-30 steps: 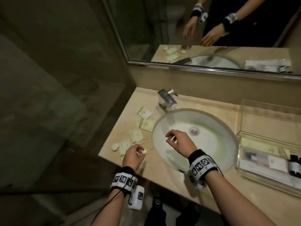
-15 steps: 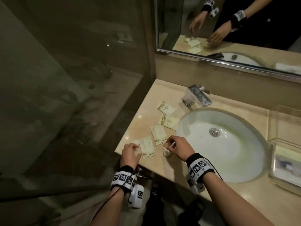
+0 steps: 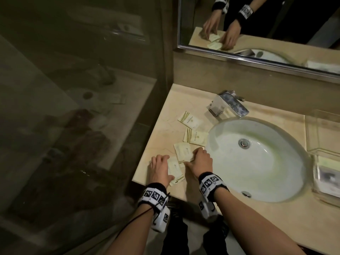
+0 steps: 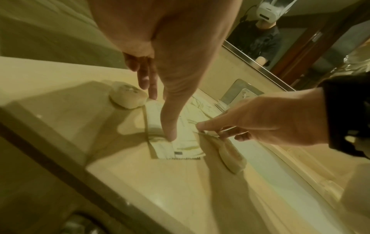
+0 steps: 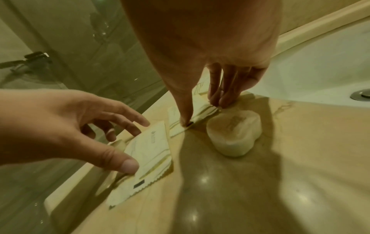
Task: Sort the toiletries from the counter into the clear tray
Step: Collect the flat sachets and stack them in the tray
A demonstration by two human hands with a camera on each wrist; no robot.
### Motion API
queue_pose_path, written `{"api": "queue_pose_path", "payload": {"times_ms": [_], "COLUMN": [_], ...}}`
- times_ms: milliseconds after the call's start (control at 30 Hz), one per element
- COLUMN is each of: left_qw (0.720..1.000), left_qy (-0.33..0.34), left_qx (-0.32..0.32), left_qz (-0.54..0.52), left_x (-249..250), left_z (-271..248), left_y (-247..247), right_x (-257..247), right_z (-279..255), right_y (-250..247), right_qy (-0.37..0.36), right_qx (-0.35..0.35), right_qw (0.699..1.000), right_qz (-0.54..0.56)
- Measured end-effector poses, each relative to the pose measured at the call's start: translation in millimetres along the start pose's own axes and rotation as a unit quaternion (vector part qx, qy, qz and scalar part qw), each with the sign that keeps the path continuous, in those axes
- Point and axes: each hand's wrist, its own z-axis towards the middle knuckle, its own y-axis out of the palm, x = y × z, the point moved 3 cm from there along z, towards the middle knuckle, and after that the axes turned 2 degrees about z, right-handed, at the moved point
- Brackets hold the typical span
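Observation:
Several pale sachets lie on the beige counter (image 3: 161, 115) left of the sink. My left hand (image 3: 165, 163) spans the nearest sachet (image 3: 174, 170). Its thumb (image 4: 170, 136) presses the near end and its fingers (image 4: 149, 88) meet the far end, so the sachet (image 4: 180, 142) buckles between them. My right hand (image 3: 193, 157) pinches the neighbouring sachet (image 3: 182, 151) between thumb (image 5: 185, 120) and fingers (image 5: 217, 95). Two more sachets (image 3: 188, 120) (image 3: 195, 137) lie further back. A round wrapped soap (image 4: 127, 97) sits by my left fingers, another (image 5: 234, 133) by my right hand. The clear tray (image 3: 323, 188) is at the far right.
The white sink (image 3: 257, 159) lies between the sachets and the tray. A chrome tap (image 3: 228, 105) stands behind it, under a mirror (image 3: 257, 24). A glass shower wall (image 3: 73, 107) borders the counter's left edge. The counter's front edge is right under my wrists.
My view has swung left and closer. My right hand has left the round soap on the counter and gone to a sachet; my left hand has come forward onto the nearest sachet.

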Motion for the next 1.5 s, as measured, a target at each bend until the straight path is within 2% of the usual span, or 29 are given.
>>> {"api": "queue_pose_path", "payload": {"times_ms": [133, 300, 433, 533, 667, 800, 933, 1067, 1167, 1300, 1367, 1500], "left_qw": [0.999, 1.000, 0.995, 0.976, 0.952, 0.928, 0.933, 0.945, 0.934, 0.920, 0.902, 0.866], "left_qy": [0.002, 0.001, -0.022, -0.035, -0.029, -0.006, 0.018, 0.037, 0.050, 0.075, 0.058, -0.002], "left_qx": [-0.018, -0.014, -0.029, -0.042, -0.024, -0.038, -0.048, -0.062, -0.073, -0.115, -0.145, -0.180], "left_qz": [0.038, 0.023, -0.097, -0.210, -0.302, -0.371, -0.355, -0.319, -0.346, -0.366, -0.403, -0.467], "left_x": [5, 8, 11, 12, 17, 43, 84, 144, 198, 274, 309, 367], "left_z": [10, 16, 20, 19, 15, 15, 25, 23, 13, 1, -4, -13], "left_y": [-4, -15, -29, -45, -69, -87, -80, -62, -43, 0, 19, 48], "right_x": [-2, 0, 2, 4, 12, 32, 63, 112, 155, 203, 231, 284], "right_z": [4, 8, 7, 5, 3, 3, -5, -16, -29, -53, -60, -65], "right_y": [2, -6, -18, -33, -56, -87, -123, -156, -184, -218, -229, -247], "right_qy": [0.013, 0.044, 0.045, 0.015, 0.005, 0.033, 0.035, 0.035, 0.010, -0.077, -0.102, -0.106], "right_qx": [-0.027, -0.043, -0.043, -0.032, -0.019, 0.023, 0.051, 0.113, 0.159, 0.181, 0.172, 0.141], "right_qw": [0.999, 0.990, 0.982, 0.982, 0.976, 0.941, 0.902, 0.905, 0.911, 0.914, 0.924, 0.935], "right_qz": [0.019, 0.130, 0.179, 0.186, 0.218, 0.337, 0.428, 0.408, 0.379, 0.355, 0.325, 0.307]}}
